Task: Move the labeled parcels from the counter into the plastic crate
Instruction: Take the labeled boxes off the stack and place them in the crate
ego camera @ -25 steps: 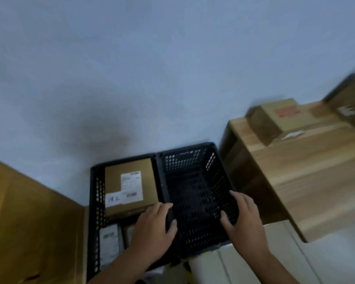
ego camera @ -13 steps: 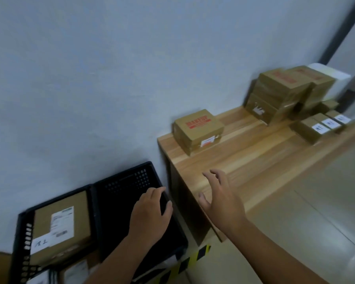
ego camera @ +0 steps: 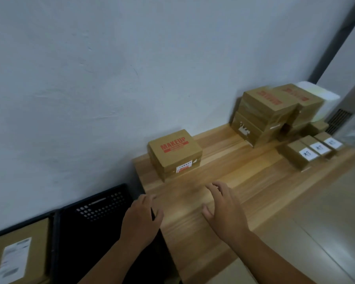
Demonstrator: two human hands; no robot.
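- Right hand (ego camera: 223,212): fingers (ego camera: 213,186) spread and slightly bent, holding nothing, palm down over the wooden counter (ego camera: 244,175). Cannot tell whether it touches the surface.
- Left hand (ego camera: 140,219): fingers (ego camera: 147,199) loosely extended, holding nothing, over the counter's left end where it meets the black plastic crate (ego camera: 94,222).
- Nearest parcel: brown box printed "MAKEUP" (ego camera: 174,154) in red, with a small sticker on its front face. It stands on the counter against the wall (ego camera: 90,99), beyond both hands and apart from them.
- Further right on the counter: a stack of similar brown boxes (ego camera: 264,115) by the wall, and a row of three small white-labelled boxes (ego camera: 314,150) near the front edge.
- The crate is perforated and sits low, left of the counter, against the wall.
- Left of it, past a dark wall, lies a labelled brown parcel (ego camera: 14,255). Cannot tell if this is one crate or two.
- Room: pale painted wall, beige tiled floor (ego camera: 326,222), a white container (ego camera: 324,101) behind the stack, and a vent grille (ego camera: 338,120) at far right.
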